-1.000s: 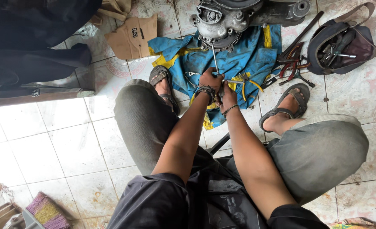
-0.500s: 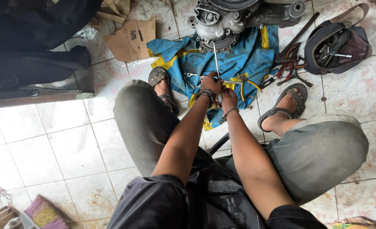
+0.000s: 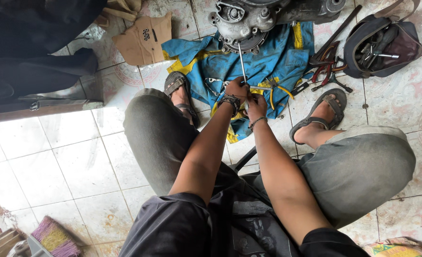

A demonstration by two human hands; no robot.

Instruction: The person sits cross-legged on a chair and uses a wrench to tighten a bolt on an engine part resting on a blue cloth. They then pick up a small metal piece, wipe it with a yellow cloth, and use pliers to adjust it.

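— Blue cloth (image 3: 273, 62) under everything, yellow-trimmed, spread on the tiles. What have your hands got hold of?

— Your left hand (image 3: 236, 90) is closed around the lower end of a long thin metal rod (image 3: 241, 62); it looks like a screwdriver or a drift, though I cannot tell which. Your right hand (image 3: 256, 103) is pressed close against the left, fingers curled, and whether it grips the rod too or only steadies it I cannot tell.

— And where does the rod go?

— Straight up from your fists to the grey engine casing (image 3: 249, 21) at the top of the cloth; its tip meets the round opening at the casing's lower edge. By my judgement you are working at a part in that opening, so the next move calls for a steady line along the rod and firm hands, lest the tip skid off.

— Anything to hand?

— Yellow-handled pliers (image 3: 277, 90) lie on the cloth just beside your right hand. Red-handled tools (image 3: 326, 66) sit on the tiles further right. The open dark tool bag (image 3: 401, 50) beyond them holds several metal tools, too jumbled to name.
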